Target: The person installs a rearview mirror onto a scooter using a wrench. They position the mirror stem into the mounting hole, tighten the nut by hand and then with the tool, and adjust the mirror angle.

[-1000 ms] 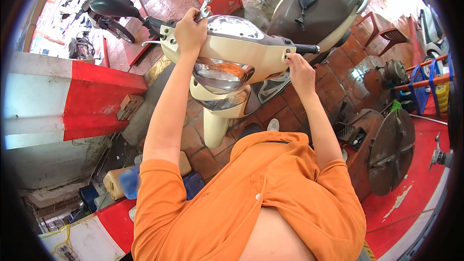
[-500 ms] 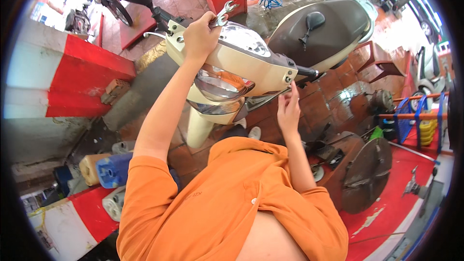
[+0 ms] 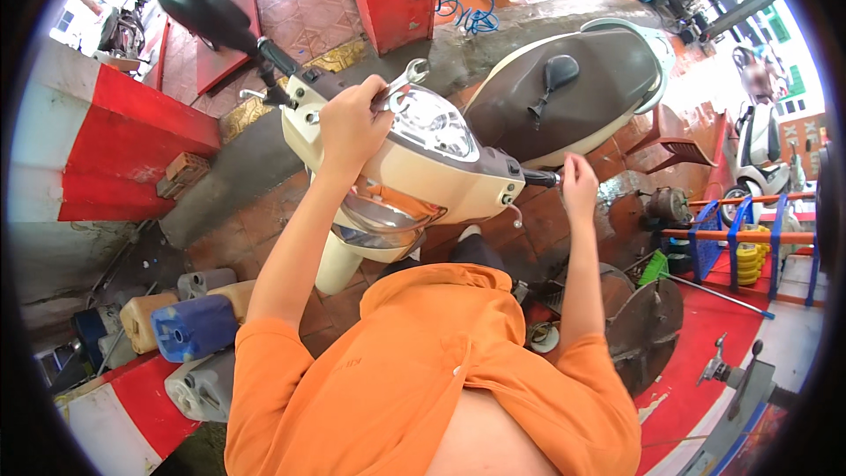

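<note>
A cream scooter [image 3: 458, 189] stands in front of me, its handlebar cover and round glass dial running across the middle. My left hand [image 3: 352, 128] rests on the cover beside the dial, closed round a metal wrench [image 3: 411, 73]. The wrench's open jaw sticks out past my fingers; a second metal end shows below it, and I cannot tell whether it is another wrench. My right hand [image 3: 579, 189] is just beyond the end of the black handlebar grip [image 3: 540, 178], fingers pinched together. What they hold, if anything, is hidden. Below that grip hangs a bent lever [image 3: 515, 215].
A loose mirror [image 3: 559, 76] lies on the brown seat [image 3: 502, 110]; another mirror [image 3: 204, 13] is mounted at left. Plastic jugs [image 3: 196, 328] stand at lower left. A red-brown plastic chair [image 3: 674, 143], a blue rack [image 3: 745, 216] and a green broom [image 3: 654, 266] are on the right.
My right hand has moved from the lever mount out to the right, past the grip's end. My left hand still holds the wrench on the cover. The whole view has shifted slightly.
</note>
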Demonstrator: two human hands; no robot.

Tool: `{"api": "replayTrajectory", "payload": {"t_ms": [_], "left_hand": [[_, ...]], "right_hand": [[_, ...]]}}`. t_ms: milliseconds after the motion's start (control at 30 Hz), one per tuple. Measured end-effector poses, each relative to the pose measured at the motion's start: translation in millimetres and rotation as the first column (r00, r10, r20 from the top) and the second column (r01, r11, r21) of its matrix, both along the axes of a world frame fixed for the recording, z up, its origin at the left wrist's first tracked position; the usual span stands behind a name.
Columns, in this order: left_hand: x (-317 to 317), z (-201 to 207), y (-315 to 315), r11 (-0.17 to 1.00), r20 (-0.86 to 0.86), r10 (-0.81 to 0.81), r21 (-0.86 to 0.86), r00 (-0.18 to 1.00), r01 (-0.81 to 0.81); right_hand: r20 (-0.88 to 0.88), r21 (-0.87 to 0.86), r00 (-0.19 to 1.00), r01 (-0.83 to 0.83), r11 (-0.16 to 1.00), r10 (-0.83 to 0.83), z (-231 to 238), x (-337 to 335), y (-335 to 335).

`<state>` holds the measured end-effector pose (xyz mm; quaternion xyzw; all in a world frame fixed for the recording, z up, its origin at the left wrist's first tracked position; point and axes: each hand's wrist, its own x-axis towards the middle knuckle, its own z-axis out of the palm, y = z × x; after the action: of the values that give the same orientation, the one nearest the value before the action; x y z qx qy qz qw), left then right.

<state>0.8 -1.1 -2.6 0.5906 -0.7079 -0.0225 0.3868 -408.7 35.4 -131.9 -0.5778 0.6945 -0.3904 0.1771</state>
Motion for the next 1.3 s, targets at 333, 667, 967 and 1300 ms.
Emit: {"api": "replayTrajectory", "payload": {"t_ms": [333,667,967,1300], "left_hand": [[-5.8,8.3,-2.3,0.967,-0.07,0.217,0.153,0.974,-0.204],[-11.5,8.3,0.6,0.956,-0.122,0.278,0.128,0.953,-0.262],[-3.7,6.1,3.6,0.968,-0.09,0.236,0.112,0.968,-0.225],[2.2,-1.6,2.4,0.995,-0.046,0.1,0.028,0.994,-0.099]], "right_hand": [[-0.032,0.678,0.98,0.164,0.717,-0.194,-134.7,-48.3,-226.6],[-0.228,0.626,0.972,0.104,0.773,0.054,-148.5,-36.0,-256.5],[0.819,0.385,0.559,-0.361,0.849,-0.134,-10.3,-39.8,-140.7],[0.761,-0.071,0.626,-0.178,0.981,0.169,110.7,48.4,83.1]]}}
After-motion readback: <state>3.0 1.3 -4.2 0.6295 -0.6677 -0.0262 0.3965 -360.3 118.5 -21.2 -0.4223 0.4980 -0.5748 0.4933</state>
